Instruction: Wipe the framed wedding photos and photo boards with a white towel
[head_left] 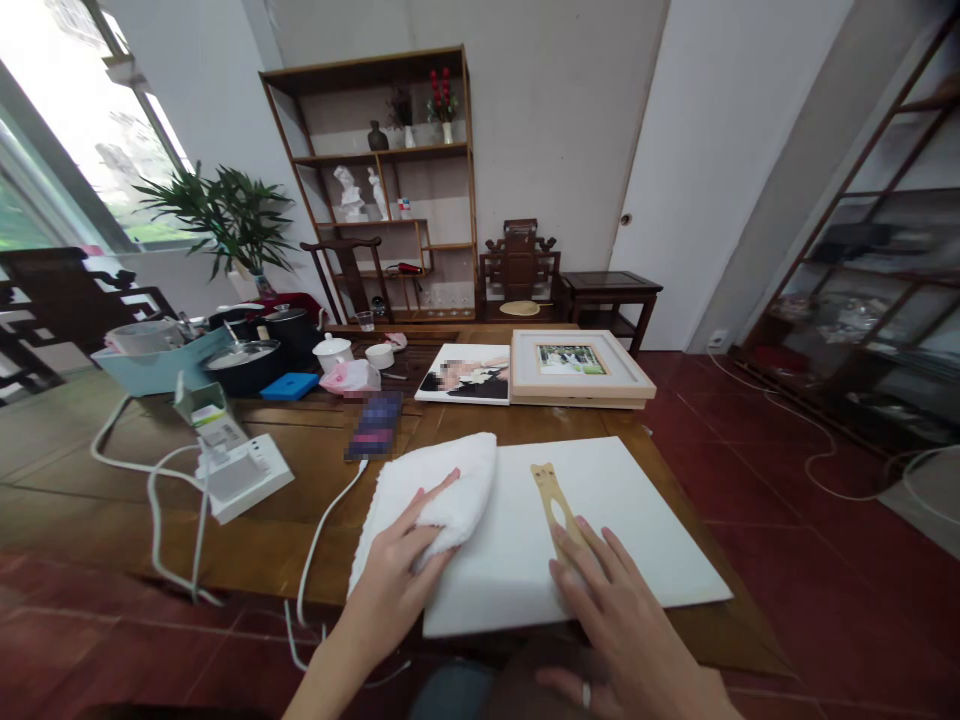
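Note:
My left hand (401, 560) lies on a folded white towel (442, 475), its fingers over the cloth and the thumb side against a fold, gripping it. The towel covers the left part of a flat white board (637, 490) on the table near me. My right hand (611, 590) rests on the board with its fingers stretched out over the lower end of a flat wooden piece (546, 487). That piece has a cat-like head with two ears and an oval hole; its lower end is hidden under my fingers.
On the wooden table (315, 500) are a phone (375, 425) on a white cable, a white power strip (251, 480), a blue box (290, 386), pots (244, 365), a lidded white cup (332, 352), a photo print (469, 375) and a framed picture (574, 360). The table's right edge drops to red tiles.

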